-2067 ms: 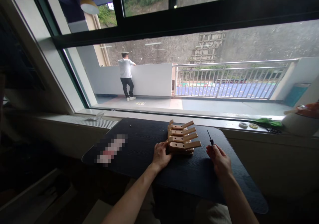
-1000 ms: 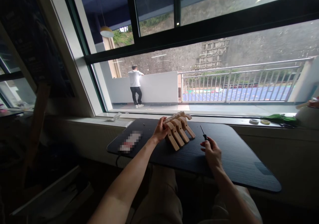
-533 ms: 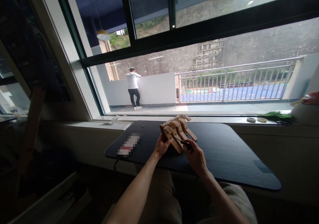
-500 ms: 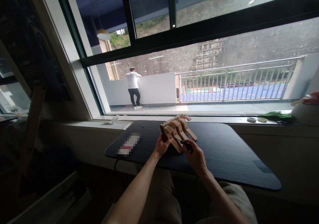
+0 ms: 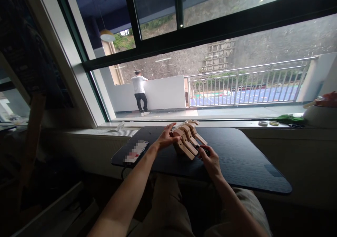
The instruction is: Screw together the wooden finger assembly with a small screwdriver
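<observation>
On the black table stands a jointed wooden model (image 5: 187, 138), built from a row of several curved, finger-like pieces with dark pins. My left hand (image 5: 165, 138) is at its left end, thumb across the front piece and forefinger stretched over the back edge; the other fingers are partly hidden. In my right hand (image 5: 210, 158) is a slim black-handled tool (image 5: 204, 150), gripped between thumb and fingers. Its tip points in among the lower ends of the wooden pieces; whether it touches them I cannot tell.
A phone (image 5: 136, 152) with a blurred screen lies on the left of the table (image 5: 244, 159). Tape rolls (image 5: 263, 123), a green cloth (image 5: 288, 118) and a pale container (image 5: 319, 114) sit along the sill. Beyond the window, a person (image 5: 139, 91) leans on a wall.
My left hand has shifted up and left, its forefinger now reaching over the model's back edge. My right hand and the tool have moved slightly right. The model sits at a slightly different angle.
</observation>
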`<action>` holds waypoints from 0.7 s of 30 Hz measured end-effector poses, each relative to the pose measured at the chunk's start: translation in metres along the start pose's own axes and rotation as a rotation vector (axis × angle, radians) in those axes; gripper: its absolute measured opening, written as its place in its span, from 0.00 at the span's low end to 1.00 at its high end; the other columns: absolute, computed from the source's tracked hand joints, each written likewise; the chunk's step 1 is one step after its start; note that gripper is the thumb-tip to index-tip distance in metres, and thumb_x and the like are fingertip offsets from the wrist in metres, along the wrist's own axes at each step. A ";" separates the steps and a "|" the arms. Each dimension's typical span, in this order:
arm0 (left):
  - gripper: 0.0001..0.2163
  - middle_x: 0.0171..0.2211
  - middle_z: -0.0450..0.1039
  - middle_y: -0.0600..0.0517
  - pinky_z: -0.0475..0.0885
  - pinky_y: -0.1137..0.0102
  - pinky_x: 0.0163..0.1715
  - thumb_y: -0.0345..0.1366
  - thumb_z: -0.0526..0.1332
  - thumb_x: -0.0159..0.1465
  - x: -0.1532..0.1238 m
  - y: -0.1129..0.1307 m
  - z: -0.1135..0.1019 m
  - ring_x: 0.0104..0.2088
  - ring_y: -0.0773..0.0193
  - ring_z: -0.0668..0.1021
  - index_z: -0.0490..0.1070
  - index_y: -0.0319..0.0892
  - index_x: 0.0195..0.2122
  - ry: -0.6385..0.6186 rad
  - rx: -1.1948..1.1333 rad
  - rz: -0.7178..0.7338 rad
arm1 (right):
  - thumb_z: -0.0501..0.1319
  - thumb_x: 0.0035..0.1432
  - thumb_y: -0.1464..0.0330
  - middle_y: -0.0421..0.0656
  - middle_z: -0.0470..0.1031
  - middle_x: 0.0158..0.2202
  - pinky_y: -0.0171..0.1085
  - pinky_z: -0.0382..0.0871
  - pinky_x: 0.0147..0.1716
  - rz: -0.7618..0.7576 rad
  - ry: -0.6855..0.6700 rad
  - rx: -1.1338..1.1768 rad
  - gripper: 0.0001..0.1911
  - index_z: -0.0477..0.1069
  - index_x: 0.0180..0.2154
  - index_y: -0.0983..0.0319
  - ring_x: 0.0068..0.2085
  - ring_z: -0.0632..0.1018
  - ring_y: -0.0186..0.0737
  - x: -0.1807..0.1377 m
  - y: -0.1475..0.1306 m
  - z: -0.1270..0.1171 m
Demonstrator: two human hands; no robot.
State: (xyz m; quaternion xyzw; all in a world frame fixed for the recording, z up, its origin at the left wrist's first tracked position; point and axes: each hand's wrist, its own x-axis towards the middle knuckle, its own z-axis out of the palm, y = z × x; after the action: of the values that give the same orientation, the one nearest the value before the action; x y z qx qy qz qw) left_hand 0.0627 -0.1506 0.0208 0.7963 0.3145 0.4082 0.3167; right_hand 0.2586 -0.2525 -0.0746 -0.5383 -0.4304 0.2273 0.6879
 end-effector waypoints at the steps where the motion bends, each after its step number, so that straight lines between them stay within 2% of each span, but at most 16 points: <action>1: 0.30 0.51 0.68 0.45 0.69 0.66 0.44 0.38 0.68 0.46 0.010 0.008 -0.009 0.49 0.53 0.71 0.67 0.44 0.53 -0.163 -0.019 -0.049 | 0.61 0.48 0.54 0.39 0.72 0.19 0.36 0.66 0.27 -0.002 -0.004 0.003 0.21 0.71 0.37 0.63 0.24 0.73 0.39 0.000 -0.001 0.000; 2: 0.27 0.46 0.72 0.46 0.70 0.67 0.42 0.38 0.69 0.45 0.020 0.015 -0.015 0.45 0.53 0.74 0.71 0.42 0.48 -0.247 -0.021 -0.103 | 0.62 0.48 0.54 0.39 0.72 0.19 0.37 0.66 0.27 0.000 -0.005 0.007 0.21 0.71 0.37 0.63 0.24 0.73 0.39 -0.001 -0.001 0.001; 3: 0.24 0.43 0.73 0.46 0.70 0.68 0.41 0.38 0.69 0.44 0.032 0.018 -0.018 0.43 0.54 0.75 0.73 0.40 0.44 -0.277 -0.001 -0.165 | 0.62 0.47 0.53 0.39 0.72 0.19 0.37 0.66 0.27 0.005 -0.004 0.009 0.21 0.71 0.37 0.63 0.24 0.73 0.39 -0.001 -0.002 0.001; 5: 0.19 0.40 0.74 0.46 0.69 0.68 0.41 0.42 0.66 0.49 0.056 0.019 -0.014 0.42 0.55 0.74 0.73 0.37 0.40 -0.148 0.037 -0.226 | 0.62 0.46 0.53 0.39 0.71 0.18 0.36 0.65 0.26 0.019 -0.006 0.007 0.22 0.72 0.36 0.63 0.23 0.72 0.39 -0.001 -0.003 0.001; 7: 0.20 0.40 0.74 0.45 0.69 0.68 0.40 0.45 0.63 0.52 0.078 0.013 -0.002 0.42 0.55 0.74 0.71 0.36 0.41 -0.091 0.048 -0.268 | 0.62 0.46 0.52 0.39 0.71 0.18 0.36 0.65 0.25 0.022 -0.026 -0.003 0.22 0.72 0.36 0.63 0.23 0.72 0.39 -0.001 -0.003 0.001; 11: 0.18 0.30 0.75 0.47 0.69 0.67 0.37 0.42 0.69 0.45 0.108 0.000 0.033 0.37 0.53 0.76 0.72 0.36 0.33 -0.105 0.049 -0.402 | 0.61 0.48 0.53 0.39 0.71 0.18 0.36 0.66 0.25 0.024 -0.042 -0.012 0.21 0.71 0.36 0.63 0.23 0.72 0.39 -0.001 -0.004 0.002; 14: 0.14 0.23 0.74 0.47 0.70 0.64 0.34 0.40 0.69 0.44 0.119 -0.003 0.048 0.32 0.51 0.76 0.72 0.36 0.27 -0.111 0.016 -0.468 | 0.60 0.49 0.54 0.39 0.71 0.18 0.35 0.65 0.24 0.017 -0.038 -0.005 0.19 0.71 0.37 0.62 0.23 0.72 0.38 -0.001 -0.004 0.001; 16: 0.12 0.22 0.74 0.47 0.70 0.64 0.34 0.37 0.69 0.44 0.122 -0.003 0.049 0.32 0.51 0.77 0.72 0.36 0.26 -0.070 -0.019 -0.479 | 0.60 0.50 0.55 0.39 0.71 0.19 0.35 0.65 0.24 -0.003 -0.008 0.009 0.18 0.71 0.37 0.62 0.24 0.72 0.37 -0.002 -0.004 0.000; 18: 0.13 0.25 0.75 0.46 0.70 0.65 0.36 0.35 0.69 0.44 0.121 -0.004 0.042 0.35 0.50 0.77 0.72 0.36 0.29 0.023 -0.063 -0.466 | 0.60 0.50 0.56 0.38 0.71 0.20 0.34 0.65 0.24 -0.021 0.040 0.050 0.18 0.70 0.38 0.62 0.23 0.71 0.36 -0.003 -0.004 -0.002; 21: 0.17 0.36 0.76 0.44 0.70 0.68 0.38 0.35 0.66 0.50 0.106 -0.012 0.025 0.43 0.53 0.75 0.69 0.36 0.41 0.215 -0.141 -0.426 | 0.61 0.50 0.56 0.37 0.71 0.20 0.34 0.65 0.25 0.000 0.122 0.178 0.18 0.69 0.40 0.61 0.22 0.71 0.35 -0.003 -0.003 -0.006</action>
State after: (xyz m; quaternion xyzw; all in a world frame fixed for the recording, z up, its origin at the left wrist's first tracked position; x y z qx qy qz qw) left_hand 0.1304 -0.0687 0.0481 0.6402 0.4777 0.4356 0.4150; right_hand 0.2615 -0.2590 -0.0733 -0.4878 -0.3658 0.2315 0.7581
